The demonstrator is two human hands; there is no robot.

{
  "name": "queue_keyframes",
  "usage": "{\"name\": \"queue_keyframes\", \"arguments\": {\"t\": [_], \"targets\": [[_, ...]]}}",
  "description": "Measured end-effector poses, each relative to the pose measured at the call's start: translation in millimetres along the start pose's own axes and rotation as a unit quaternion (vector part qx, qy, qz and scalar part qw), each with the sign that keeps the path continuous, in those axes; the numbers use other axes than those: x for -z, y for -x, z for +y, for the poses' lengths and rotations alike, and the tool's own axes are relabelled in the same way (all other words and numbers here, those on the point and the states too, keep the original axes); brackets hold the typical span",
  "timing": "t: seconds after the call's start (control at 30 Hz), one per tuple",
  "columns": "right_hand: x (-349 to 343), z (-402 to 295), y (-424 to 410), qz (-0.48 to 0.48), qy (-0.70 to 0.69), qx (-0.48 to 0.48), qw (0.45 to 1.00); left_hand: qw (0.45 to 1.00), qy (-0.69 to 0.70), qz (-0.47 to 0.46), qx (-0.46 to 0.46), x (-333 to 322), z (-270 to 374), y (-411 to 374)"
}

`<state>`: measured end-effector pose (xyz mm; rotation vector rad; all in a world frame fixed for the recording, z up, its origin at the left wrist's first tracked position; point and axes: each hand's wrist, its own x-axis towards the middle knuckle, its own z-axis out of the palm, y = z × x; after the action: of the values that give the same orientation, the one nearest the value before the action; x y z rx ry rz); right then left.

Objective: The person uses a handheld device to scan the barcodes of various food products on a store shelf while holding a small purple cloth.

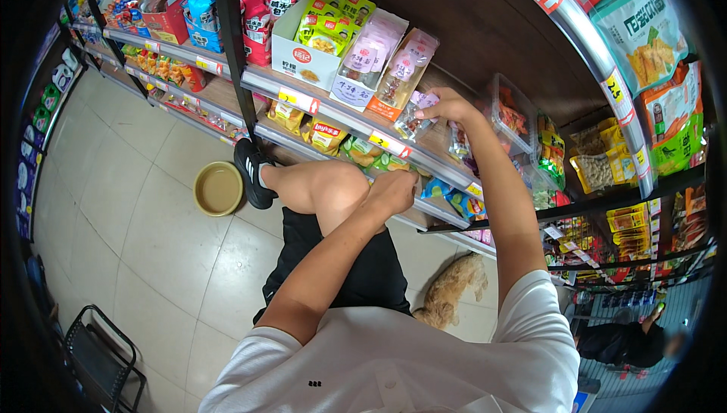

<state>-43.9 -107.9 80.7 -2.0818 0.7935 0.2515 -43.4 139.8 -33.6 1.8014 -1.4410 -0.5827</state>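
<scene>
My right hand (452,107) pinches a small clear-and-purple snack packet (413,118) just above the upper shelf board. Beside that packet stands an orange display box (392,86) of similar packets, with a lilac display box (363,66) to its left. More loose packets (459,141) lie below my right forearm, partly covered by it. My left hand (396,191) is curled into a fist near my raised knee, in front of the lower shelf. No object shows in the left fist, though its inner side is hidden.
Crisp bags (324,135) fill the lower shelf. A clear plastic bin (514,115) stands right of my hand. On the floor are a yellow bowl (217,188) by my shoe, a curly-haired dog (451,291) and a black chair (102,356). Another person (622,344) is farther off.
</scene>
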Motion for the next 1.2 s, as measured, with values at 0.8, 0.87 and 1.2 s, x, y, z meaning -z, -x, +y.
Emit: {"name": "queue_keyframes", "arguments": {"t": [0.8,0.87,1.2], "targets": [[-8.9,-89.5,-23.6,0.062,0.114,0.123,0.984,1.0,-0.019,-0.01,0.021,4.1,-4.6,4.7],[-9.8,-90.3,-18.6,0.096,0.158,0.146,0.972,1.0,-0.015,-0.01,0.02,4.7,-5.6,4.8],[-34.1,-88.3,-0.5,0.313,0.345,0.234,0.854,1.0,-0.012,-0.012,0.015,1.5,-2.8,5.1]]}}
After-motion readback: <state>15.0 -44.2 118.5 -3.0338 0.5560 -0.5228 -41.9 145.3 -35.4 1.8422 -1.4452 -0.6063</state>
